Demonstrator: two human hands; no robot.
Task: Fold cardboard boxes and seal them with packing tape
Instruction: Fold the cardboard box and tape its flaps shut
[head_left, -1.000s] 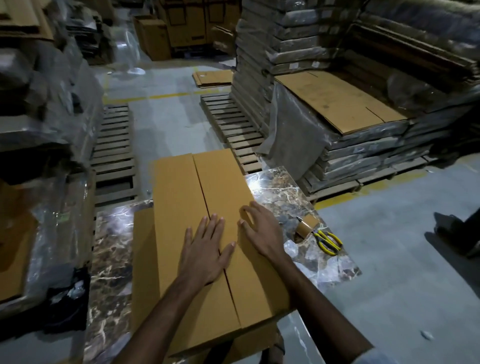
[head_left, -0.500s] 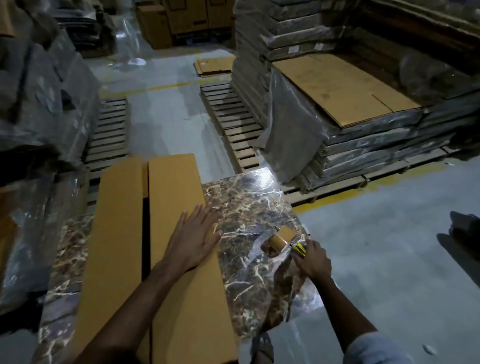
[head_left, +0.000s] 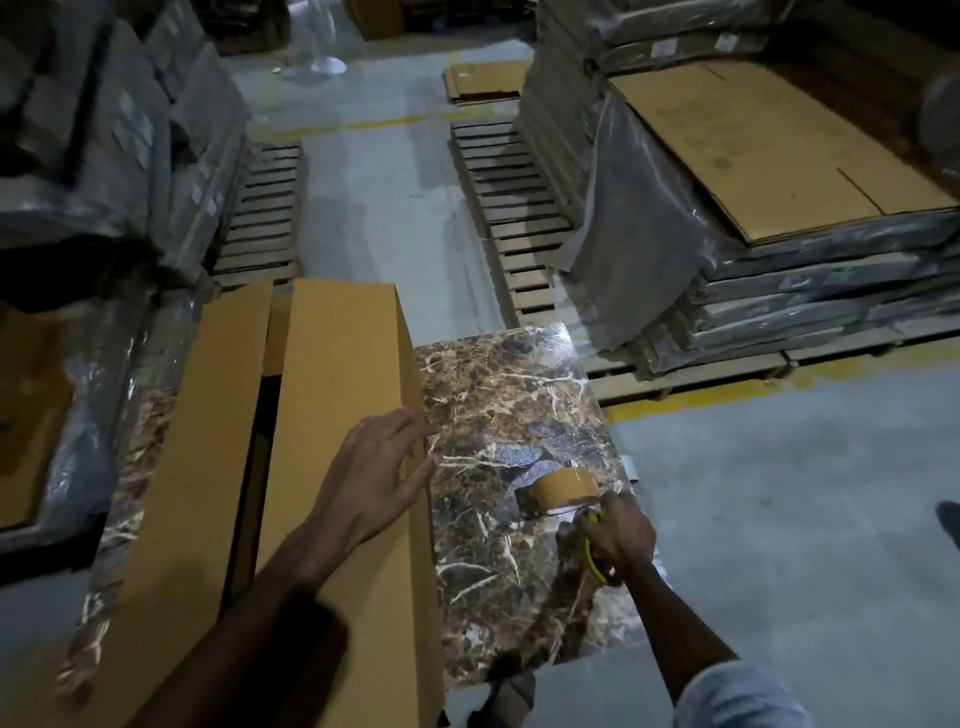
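A long brown cardboard box (head_left: 337, 374) lies on the marble-patterned table (head_left: 519, 395), its two top flaps parted by a dark gap. My left hand (head_left: 374, 478) rests flat on the right flap with fingers spread near the box's right edge. To the right, my right hand (head_left: 615, 535) grips a roll of brown packing tape (head_left: 563, 488) together with yellow-handled scissors (head_left: 592, 558), just above the table near its right edge.
Wooden pallets (head_left: 511, 208) lie on the grey floor beyond the table. Wrapped stacks of flat cardboard (head_left: 769, 140) stand at the right; more wrapped stacks (head_left: 119, 135) at the left. A flat carton (head_left: 483, 80) lies on the far floor.
My right hand left the box, reached right and picked up the tape roll and scissors. The box's flaps have parted and it now sits further left in view. My left hand stays on the flap.
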